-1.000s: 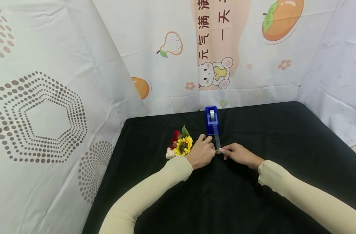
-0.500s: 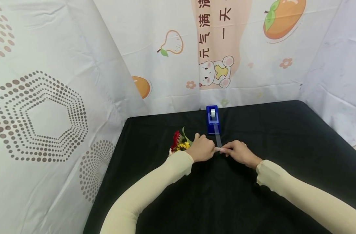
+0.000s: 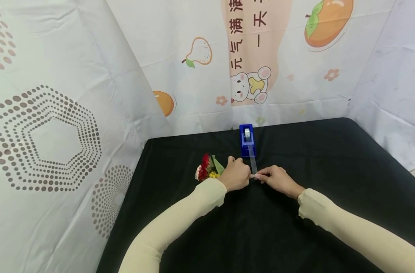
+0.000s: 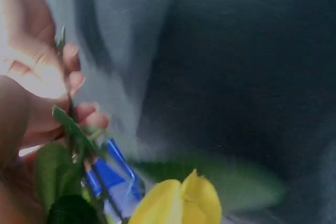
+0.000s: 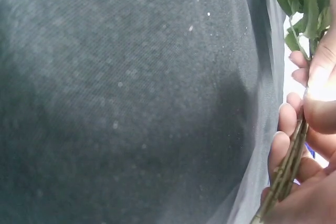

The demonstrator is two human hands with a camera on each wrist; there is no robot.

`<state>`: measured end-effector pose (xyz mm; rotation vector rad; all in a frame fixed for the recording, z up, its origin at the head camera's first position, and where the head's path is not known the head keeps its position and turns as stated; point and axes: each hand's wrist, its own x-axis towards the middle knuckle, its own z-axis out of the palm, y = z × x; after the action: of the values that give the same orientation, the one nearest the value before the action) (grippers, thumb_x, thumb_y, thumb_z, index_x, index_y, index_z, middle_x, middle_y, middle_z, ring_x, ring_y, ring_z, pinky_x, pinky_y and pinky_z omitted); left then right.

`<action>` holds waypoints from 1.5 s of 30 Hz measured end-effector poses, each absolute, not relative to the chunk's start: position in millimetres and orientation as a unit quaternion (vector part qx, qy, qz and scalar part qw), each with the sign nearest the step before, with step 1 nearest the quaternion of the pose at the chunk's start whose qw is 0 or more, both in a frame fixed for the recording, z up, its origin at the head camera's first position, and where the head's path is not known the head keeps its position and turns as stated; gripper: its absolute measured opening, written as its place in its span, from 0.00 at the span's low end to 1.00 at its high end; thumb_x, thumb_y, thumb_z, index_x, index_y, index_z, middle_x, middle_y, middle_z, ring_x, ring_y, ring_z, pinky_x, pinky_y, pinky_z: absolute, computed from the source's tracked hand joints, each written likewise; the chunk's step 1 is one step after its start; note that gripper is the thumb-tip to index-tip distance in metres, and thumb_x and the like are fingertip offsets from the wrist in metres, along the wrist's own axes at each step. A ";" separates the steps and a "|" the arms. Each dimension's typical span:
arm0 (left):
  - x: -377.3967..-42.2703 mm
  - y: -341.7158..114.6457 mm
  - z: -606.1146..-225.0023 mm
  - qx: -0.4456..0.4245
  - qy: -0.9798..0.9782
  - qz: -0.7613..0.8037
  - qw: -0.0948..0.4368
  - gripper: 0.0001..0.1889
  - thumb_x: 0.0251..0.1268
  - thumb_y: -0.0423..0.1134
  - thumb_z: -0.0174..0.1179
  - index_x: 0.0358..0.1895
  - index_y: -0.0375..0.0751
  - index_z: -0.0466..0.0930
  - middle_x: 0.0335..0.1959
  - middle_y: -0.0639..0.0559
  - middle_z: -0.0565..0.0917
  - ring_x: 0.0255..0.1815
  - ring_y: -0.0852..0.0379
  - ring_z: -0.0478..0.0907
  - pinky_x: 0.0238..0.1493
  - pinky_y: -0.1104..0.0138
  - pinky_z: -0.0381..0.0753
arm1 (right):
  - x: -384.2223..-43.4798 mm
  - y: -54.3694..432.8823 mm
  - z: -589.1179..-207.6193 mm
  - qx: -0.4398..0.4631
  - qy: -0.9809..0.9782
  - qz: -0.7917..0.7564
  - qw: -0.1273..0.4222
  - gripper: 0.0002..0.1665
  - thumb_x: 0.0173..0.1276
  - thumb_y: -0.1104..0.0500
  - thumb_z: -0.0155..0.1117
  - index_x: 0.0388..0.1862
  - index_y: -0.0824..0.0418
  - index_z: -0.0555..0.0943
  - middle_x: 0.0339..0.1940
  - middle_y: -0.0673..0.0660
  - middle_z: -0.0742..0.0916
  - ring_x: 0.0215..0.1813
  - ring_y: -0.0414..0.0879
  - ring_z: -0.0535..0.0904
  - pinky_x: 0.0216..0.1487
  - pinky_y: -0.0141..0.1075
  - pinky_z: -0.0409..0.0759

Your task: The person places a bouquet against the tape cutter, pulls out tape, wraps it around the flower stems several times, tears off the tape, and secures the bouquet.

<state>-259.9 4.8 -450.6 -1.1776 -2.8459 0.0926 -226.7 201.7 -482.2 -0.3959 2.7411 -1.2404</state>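
Observation:
A small bunch of artificial-looking flowers shows a red flower [image 3: 205, 168], a pale pink one [image 3: 198, 173] and a yellow one [image 3: 213, 174] mostly hidden by my left hand [image 3: 235, 175]. That hand grips the flower stems [image 5: 290, 166]. Close beside it, the fingertips of my right hand [image 3: 277, 179] pinch the lower stems. A strip of clear tape [image 3: 253, 163] runs from the blue tape dispenser [image 3: 247, 140] down to the stems between both hands. In the left wrist view a yellow petal [image 4: 178, 203] and green leaves fill the foreground.
A black cloth covers the table [image 3: 313, 151]. The dispenser stands near its back edge, ahead of the hands. White patterned curtains [image 3: 193, 87] hang behind and at both sides.
The bunch has turned in my left hand: the yellow flower faced up and is now mostly covered, with the red one more exposed. Dispenser and tape strip stay nearly in place.

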 end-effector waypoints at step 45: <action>-266.7 5.7 -449.7 -0.366 -0.928 0.052 0.043 0.11 0.72 0.51 0.62 0.32 0.58 0.90 0.30 0.65 0.86 0.39 0.59 0.73 0.55 0.51 0.59 | -237.5 194.1 -480.9 -0.102 0.917 -0.382 0.050 0.15 0.79 0.52 0.61 0.37 0.56 0.90 0.27 0.48 0.86 0.35 0.47 0.77 0.55 0.59 0.62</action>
<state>-266.7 5.7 -449.7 -1.1190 -2.8391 0.1576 -237.5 194.1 -480.9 -0.3096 2.7933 -1.1649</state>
